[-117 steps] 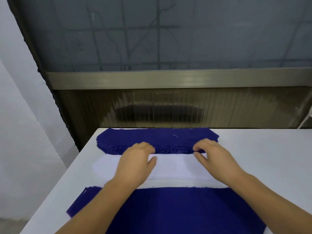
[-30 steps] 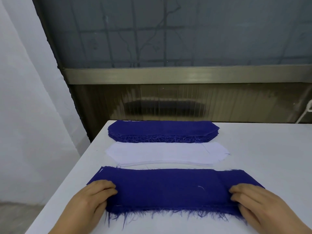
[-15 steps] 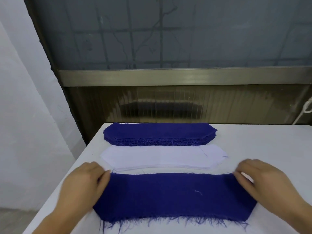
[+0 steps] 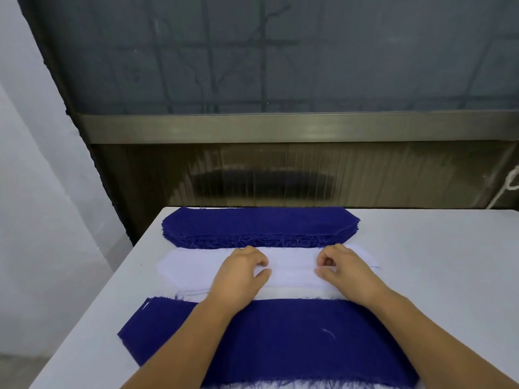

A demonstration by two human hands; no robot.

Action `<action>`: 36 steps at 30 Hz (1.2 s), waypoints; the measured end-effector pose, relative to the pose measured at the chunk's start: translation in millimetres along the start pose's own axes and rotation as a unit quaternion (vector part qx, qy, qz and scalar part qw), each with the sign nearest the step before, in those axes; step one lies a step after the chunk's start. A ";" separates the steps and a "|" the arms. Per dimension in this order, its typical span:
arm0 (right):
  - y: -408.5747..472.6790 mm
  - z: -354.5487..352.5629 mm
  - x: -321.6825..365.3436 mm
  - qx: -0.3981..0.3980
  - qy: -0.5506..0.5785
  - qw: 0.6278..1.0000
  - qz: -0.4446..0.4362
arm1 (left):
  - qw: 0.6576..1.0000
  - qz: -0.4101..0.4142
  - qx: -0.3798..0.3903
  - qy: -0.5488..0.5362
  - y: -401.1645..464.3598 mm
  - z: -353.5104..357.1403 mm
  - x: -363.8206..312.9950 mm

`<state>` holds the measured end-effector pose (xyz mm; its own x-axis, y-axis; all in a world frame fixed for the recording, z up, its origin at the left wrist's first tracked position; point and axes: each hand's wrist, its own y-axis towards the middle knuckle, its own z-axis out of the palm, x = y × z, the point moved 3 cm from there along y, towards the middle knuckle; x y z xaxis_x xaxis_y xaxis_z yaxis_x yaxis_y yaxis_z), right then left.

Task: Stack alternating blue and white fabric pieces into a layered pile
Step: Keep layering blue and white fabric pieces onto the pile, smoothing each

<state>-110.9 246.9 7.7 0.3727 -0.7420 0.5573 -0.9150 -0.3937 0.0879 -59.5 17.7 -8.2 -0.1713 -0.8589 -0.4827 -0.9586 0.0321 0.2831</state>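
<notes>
A thick pile of blue fabric pieces (image 4: 258, 227) lies at the far edge of the white table (image 4: 438, 276). In front of it sits a pile of white fabric pieces (image 4: 191, 269). Nearest me is the layered pile, topped by a blue piece (image 4: 295, 343) with frayed threads at its near edge. Both hands rest on the white pile. My left hand (image 4: 241, 273) has its fingers curled onto the top white piece. My right hand (image 4: 344, 269) pinches the white fabric between thumb and curled fingers.
The table's left edge drops off beside a pale wall. Behind the table stands a ribbed panel (image 4: 280, 175) under a metal sill and a dark window. A white cord (image 4: 508, 186) hangs at the right. Bare tabletop extends to the right.
Both hands left the ends of the near blue piece and moved forward onto the white pile, fingers now curled on its top piece. The blue piece lies flat.
</notes>
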 end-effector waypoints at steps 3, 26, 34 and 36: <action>7.9 4.6 -1.2 -0.013 -0.032 0.999 0.006 | 1.000 0.009 -0.005 0.009 -0.4 2.1 0.4; 2.6 11.7 2.8 -0.104 -0.107 0.988 -0.043 | 0.981 -0.070 -0.098 0.149 1.6 -1.7 4.8; -0.7 1.9 -4.9 -0.147 -0.116 0.982 0.014 | 0.963 -0.134 -0.098 0.211 -8.9 -45.3 43.9; -0.6 0.2 -7.3 -0.130 -0.101 0.986 0.020 | 0.961 -0.142 -0.088 0.222 -17.7 -65.2 59.9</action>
<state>-113.1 252.5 3.4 0.3343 -0.8573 0.3915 -0.9285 -0.2284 0.2927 -37.9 -67.6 11.9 0.2418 -0.9550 -0.1716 -0.8925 -0.2883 0.3469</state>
